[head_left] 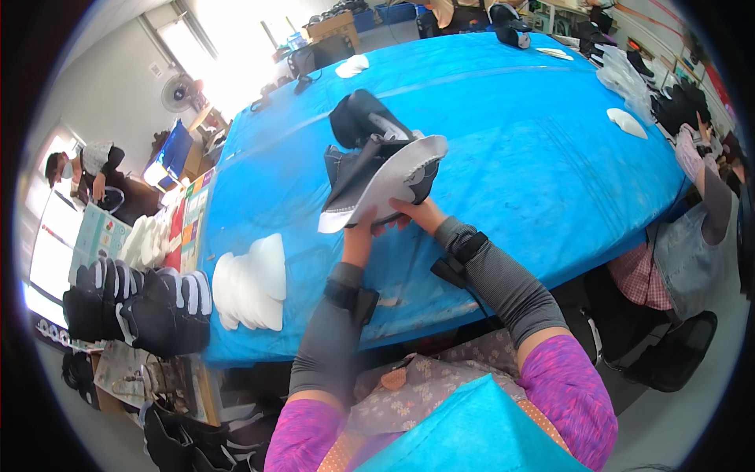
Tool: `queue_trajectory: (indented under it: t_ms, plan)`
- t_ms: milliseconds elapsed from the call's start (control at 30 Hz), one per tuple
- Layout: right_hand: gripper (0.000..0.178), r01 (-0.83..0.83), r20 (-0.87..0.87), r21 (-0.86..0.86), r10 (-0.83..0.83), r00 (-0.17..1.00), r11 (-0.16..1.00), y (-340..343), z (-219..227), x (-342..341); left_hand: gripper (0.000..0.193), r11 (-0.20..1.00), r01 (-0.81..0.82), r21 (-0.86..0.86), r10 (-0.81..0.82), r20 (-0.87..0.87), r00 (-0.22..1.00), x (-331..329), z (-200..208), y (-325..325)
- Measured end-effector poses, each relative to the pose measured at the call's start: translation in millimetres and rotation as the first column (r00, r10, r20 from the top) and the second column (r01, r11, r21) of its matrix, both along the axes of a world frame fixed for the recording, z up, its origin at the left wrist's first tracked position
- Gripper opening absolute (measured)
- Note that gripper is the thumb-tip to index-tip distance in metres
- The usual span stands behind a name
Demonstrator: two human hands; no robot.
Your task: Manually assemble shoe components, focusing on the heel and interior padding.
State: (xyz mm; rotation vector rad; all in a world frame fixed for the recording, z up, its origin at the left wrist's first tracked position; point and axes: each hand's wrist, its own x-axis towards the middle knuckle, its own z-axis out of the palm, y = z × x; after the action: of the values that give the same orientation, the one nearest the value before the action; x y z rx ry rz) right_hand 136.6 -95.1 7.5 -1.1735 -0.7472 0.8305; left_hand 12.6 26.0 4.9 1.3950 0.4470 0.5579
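Above the near half of the blue-covered table (503, 189), both my hands hold a black shoe upper (348, 186) with a pale, light-edged bottom piece (393, 177). My left hand (363, 223) grips its lower edge, the fingers partly hidden behind it. Beside it, my right hand (414, 211) has the thumb on the pale piece and the other fingers underneath. Just beyond is a rounded black part (358, 116); I cannot tell whether it belongs to the same upper or a second one. A fanned stack of white insole-shaped pieces (252, 287) lies left of my left forearm.
Black shoe uppers (145, 307) are piled at the table's left edge, with more white pieces (145, 240) behind. Further white pieces lie at the far side (352, 66) and right (627, 123), near a clear plastic bag (625, 82). A co-worker's arm (712, 197) is at the right.
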Motion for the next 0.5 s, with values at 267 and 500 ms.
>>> queue_trajectory:
  t_ms: [267, 500]
  plan:
    - [0.031, 0.067, 0.502, 0.012, -0.064, 0.862, 0.998, 13.0, -18.4, 13.5, 0.017, 0.900, -0.187, -0.395, 0.291, 0.222, 0.931, 1.6, -13.5, 20.0]
    - [0.071, 0.235, -0.564, -0.123, -0.263, 0.783, 0.964, 19.6, -17.3, 83.6, 0.017, 0.757, -0.195, -0.623, 0.411, 0.223, 0.884, 2.7, -23.7, 45.3]
